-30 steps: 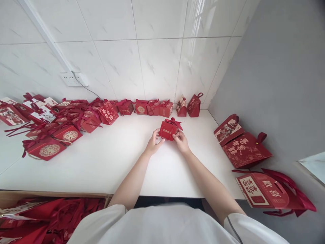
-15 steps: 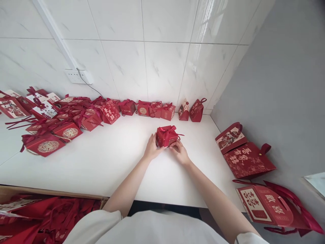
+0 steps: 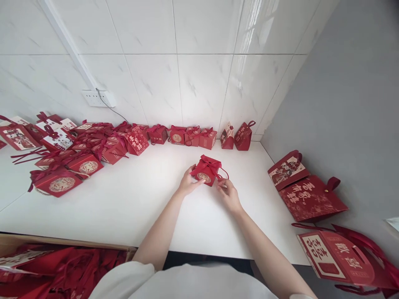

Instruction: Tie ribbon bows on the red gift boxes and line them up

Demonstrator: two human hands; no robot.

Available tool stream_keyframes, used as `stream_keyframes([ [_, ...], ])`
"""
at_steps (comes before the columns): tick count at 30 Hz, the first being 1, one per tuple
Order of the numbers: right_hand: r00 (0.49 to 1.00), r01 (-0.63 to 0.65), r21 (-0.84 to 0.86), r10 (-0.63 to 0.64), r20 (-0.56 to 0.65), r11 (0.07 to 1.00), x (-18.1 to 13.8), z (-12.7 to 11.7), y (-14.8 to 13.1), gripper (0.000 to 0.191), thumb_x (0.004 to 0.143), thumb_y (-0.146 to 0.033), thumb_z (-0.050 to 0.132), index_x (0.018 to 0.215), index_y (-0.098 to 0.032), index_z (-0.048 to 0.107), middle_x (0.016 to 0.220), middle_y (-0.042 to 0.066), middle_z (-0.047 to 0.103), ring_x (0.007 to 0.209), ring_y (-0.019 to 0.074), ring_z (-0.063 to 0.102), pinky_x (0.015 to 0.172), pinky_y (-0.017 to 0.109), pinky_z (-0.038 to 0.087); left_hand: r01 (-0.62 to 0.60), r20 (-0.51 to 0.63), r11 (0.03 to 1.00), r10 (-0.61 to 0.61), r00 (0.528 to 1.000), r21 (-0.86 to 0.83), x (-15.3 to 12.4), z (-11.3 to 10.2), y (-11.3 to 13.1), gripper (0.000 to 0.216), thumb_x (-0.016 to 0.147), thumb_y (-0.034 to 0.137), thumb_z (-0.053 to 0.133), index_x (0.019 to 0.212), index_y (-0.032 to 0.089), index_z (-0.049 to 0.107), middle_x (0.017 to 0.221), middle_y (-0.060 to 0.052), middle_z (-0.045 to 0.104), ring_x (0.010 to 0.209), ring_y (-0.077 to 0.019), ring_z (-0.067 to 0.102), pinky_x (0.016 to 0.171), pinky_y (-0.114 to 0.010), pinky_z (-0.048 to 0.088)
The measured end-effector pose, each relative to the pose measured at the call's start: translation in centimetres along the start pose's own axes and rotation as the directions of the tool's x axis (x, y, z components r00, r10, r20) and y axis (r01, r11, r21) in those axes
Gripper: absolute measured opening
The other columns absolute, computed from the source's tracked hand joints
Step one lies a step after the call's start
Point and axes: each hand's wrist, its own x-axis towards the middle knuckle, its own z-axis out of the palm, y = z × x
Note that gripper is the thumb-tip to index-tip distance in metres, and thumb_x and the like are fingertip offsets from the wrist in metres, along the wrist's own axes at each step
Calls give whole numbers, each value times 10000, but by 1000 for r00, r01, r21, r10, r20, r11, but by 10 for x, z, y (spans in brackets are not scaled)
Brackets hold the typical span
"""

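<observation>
A small red gift box [image 3: 203, 177] with a round gold emblem on its front sits on the white table before me. A red ribbon bow [image 3: 209, 164] is tied across its top. My left hand [image 3: 188, 182] holds the box at its left side, thumb on the front face and fingers behind. At the box's right side my right hand [image 3: 229, 194] is closed, fingertips pinched on a thin red cord [image 3: 225, 171] that loops out from the box. The pinched end of the cord is hidden by the fingers.
Several finished-looking red boxes [image 3: 177, 136] line the tiled wall, with a heap of ribboned boxes [image 3: 64, 182] at the left. Larger red gift bags [image 3: 311, 199] stand along the grey wall at right. An open cardboard carton [image 3: 131, 252] of red packaging is at the lower left.
The box has turned so its gold-emblem face now points toward me. My right hand has moved slightly right and down, from the box's side to the cord.
</observation>
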Motion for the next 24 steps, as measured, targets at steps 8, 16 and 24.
stream_keyframes([
  [8, 988, 75, -69, -84, -130, 995, 7, -1, 1, 818, 718, -489, 734, 1380, -245, 320, 1491, 135, 301, 1370, 320, 307, 1094, 542, 303, 175, 390, 969, -95, 916, -175, 27, -48, 2, 864, 630, 300, 802, 1397, 259, 407, 1521, -105, 333, 1399, -311, 315, 1097, -457, 355],
  [16, 969, 45, 294, -113, 219, 955, 87, 19, -18, 1092, 691, -413, 782, 1496, -321, 49, 1466, 103, 386, 1278, 273, 472, 1056, 521, 397, 1, 332, 983, 61, 941, -182, 50, -22, 31, 753, 710, 323, 743, 1390, 247, 430, 1443, -97, 457, 1333, -300, 421, 1103, -464, 355],
  [24, 999, 4, 462, 14, -36, 887, 101, 50, -8, 490, 873, -487, 555, 1280, -220, 500, 1279, 87, 589, 1189, 268, 548, 1044, 482, 421, -92, 34, 970, 102, 994, -226, 55, 1, 4, 563, 842, 440, 580, 1339, 190, 493, 1346, -107, 550, 1266, -288, 488, 1092, -438, 362],
])
